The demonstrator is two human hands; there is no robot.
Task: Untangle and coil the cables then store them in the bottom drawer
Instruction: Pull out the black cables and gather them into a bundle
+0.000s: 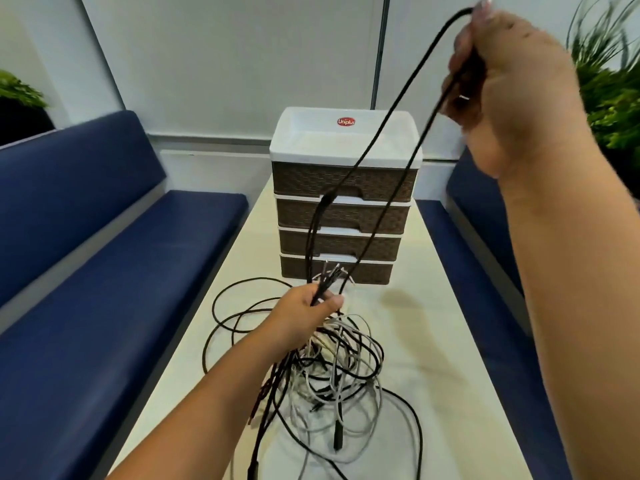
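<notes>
Tangle of cables (332,368), black and white mixed, heaped on the table (433,375) at lower centre of frame; loose black loops spill left and toward the bottom edge. One black cable (391,140) runs doubled out of the heap, up across the centre to the upper right.

Left hand (304,313), centre frame just above the heap, closed around a bunch of strands, several plug ends poking up past the fingers. Right hand (502,88), upper right and raised high, fist closed on the black cable; the line bends over near the thumb tip and falls away in two runs.

Drawer unit (346,199) stands at the table's far end, centre frame: white top tray with a red label, four brown woven-look drawers. Bottom drawer (367,271) shut, directly behind the left hand.

Blue benches (104,271) flank the table left and right. Green plants (609,88) at upper right and far left edge.
</notes>
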